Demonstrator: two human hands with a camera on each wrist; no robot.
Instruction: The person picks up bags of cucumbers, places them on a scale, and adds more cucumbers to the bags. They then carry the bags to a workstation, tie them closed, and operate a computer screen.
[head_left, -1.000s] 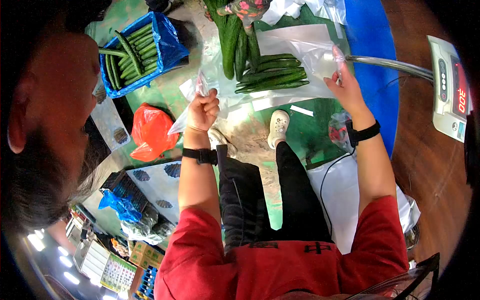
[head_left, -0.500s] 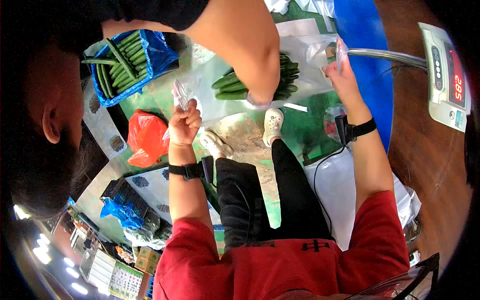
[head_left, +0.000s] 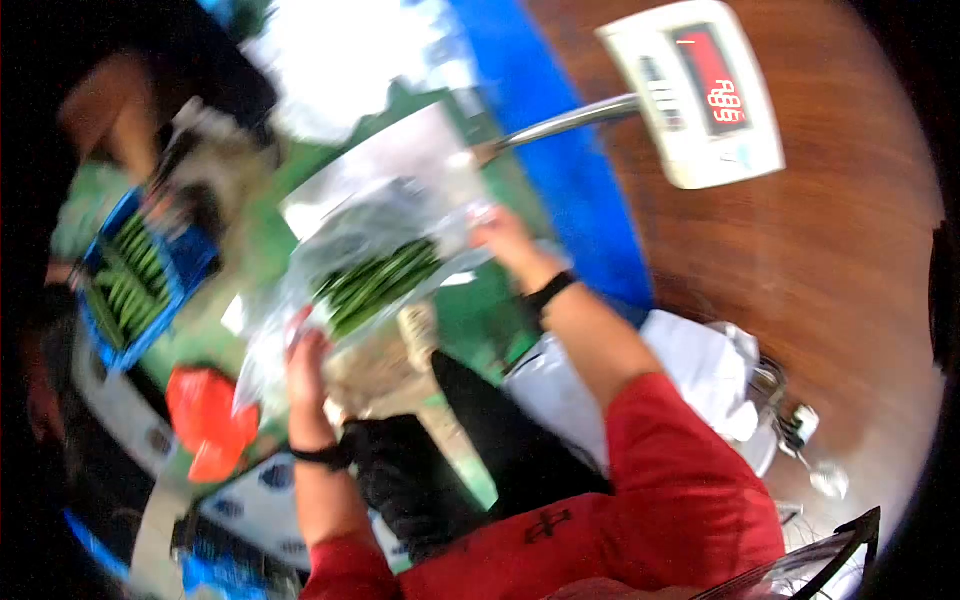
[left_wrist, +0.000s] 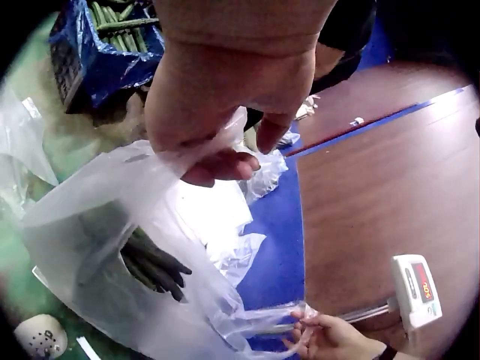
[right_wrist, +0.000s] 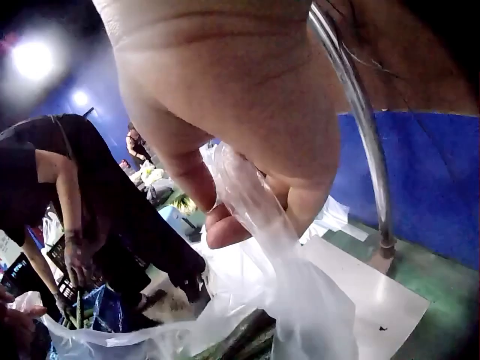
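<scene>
Floor (head_left: 490, 310): green and scuffed, running up to a blue strip (head_left: 600, 220) with brown wood-look surface (head_left: 800, 300) beyond it.

White plate (head_left: 365, 165): flat and low, probably the weighing platform, since the metal pole (head_left: 570, 120) rises just beside its right-hand edge and leads to the scale display (head_left: 712, 95); red digits lit up there, too blurred to trust.

Clear bag (head_left: 345, 230): stretched wide, hiding the plate's near edge.

Cucumbers (head_left: 375, 285): here's the bundle, showing through the bag's mouth, apparently inside, side by side between the two hands, beyond the visible part of the plate. Resting or hanging? Can't tell.

Left hand (head_left: 307, 360): pinching the gathered plastic between thumb and curled fingers.

Right hand (head_left: 502, 238): nipping the other end, the plastic bunched between thumb and fingers.

Why so wide: one hand per end seems to hold the mouth spread and the load level.

Blue-lined crate (head_left: 190, 262): off beyond the plate's left corner, more cucumbers lying in it, the person in dark clothes (right_wrist: 82, 180) bending over it.

Red bag (head_left: 210, 420): on the left, well apart from the plate.
</scene>
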